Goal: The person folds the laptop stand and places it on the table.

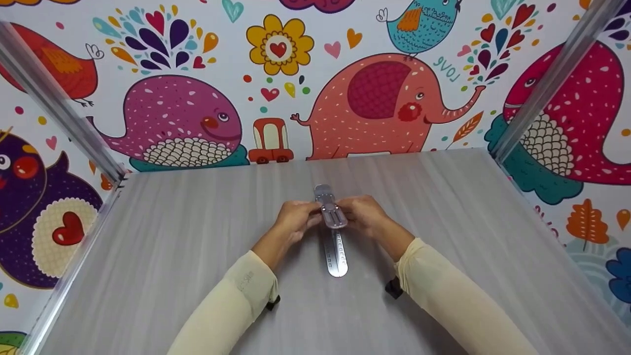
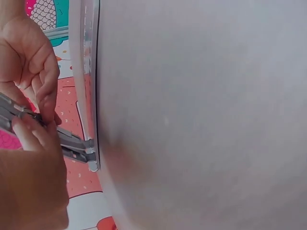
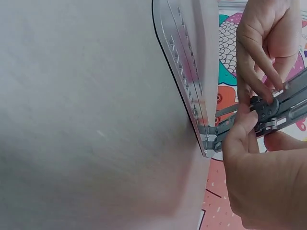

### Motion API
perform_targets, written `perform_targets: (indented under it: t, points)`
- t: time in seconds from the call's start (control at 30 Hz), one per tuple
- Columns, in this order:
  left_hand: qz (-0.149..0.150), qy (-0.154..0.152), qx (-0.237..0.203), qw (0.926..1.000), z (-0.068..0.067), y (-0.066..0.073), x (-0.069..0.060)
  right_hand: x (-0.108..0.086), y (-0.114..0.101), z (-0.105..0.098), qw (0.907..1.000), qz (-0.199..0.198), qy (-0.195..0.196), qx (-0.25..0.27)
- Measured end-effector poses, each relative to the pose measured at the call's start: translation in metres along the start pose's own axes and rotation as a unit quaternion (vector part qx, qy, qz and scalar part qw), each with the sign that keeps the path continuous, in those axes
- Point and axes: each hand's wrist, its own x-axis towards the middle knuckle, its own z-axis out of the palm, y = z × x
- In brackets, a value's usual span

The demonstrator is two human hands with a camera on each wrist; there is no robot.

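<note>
A folding metal stand (image 1: 335, 218) is held near the middle of the table. Its long base (image 1: 337, 264) has rounded ends and rows of small slots and rests on the tabletop, while hinged arms rise to an upper plate. On the left side, my left hand (image 1: 298, 218) pinches the arms near a hinge between thumb and fingers. From the other side my right hand (image 1: 364, 213) grips the same hinge area. In the right wrist view a round dark joint (image 3: 268, 109) shows between the fingertips. Parts of the joint are hidden behind the fingers.
The grey wood-grain table (image 1: 197, 276) is bordered by a wall covering (image 1: 276, 98) printed with cartoon animals. Metal posts (image 1: 64, 93) stand at the back corners. Black wrist straps show under both pale sleeves (image 1: 222, 296).
</note>
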Motion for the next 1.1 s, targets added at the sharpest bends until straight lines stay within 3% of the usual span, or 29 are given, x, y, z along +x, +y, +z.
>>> perform_targets:
  t: [0.3, 0.47, 0.73, 0.9, 1.0, 1.1]
  points:
    - [-0.012, -0.005, 0.022, 0.9997, -0.003, -0.004, -0.002, -0.003, 0.004, 0.002, 0.9987, 0.020, 0.028, -0.038]
    - [-0.015, -0.009, 0.032, 0.9993, -0.004, -0.009, -0.003, -0.003, 0.010, 0.001, 0.9987, 0.032, 0.015, -0.037]
    - [-0.017, -0.011, 0.129, 0.9915, -0.003, -0.015, -0.005, -0.005, 0.022, 0.004, 0.9942, 0.023, 0.021, -0.102]
    - [-0.012, -0.001, 0.160, 0.9871, -0.002, -0.015, -0.003, -0.008, 0.023, 0.008, 0.9843, -0.005, 0.056, -0.167]
    - [-0.008, 0.004, 0.176, 0.9844, -0.001, -0.014, -0.003, -0.010, 0.021, 0.011, 0.9739, -0.028, 0.075, -0.213]
    - [0.003, 0.011, 0.214, 0.9769, 0.000, -0.014, -0.004, -0.010, 0.021, 0.012, 0.9616, -0.047, 0.088, -0.256]
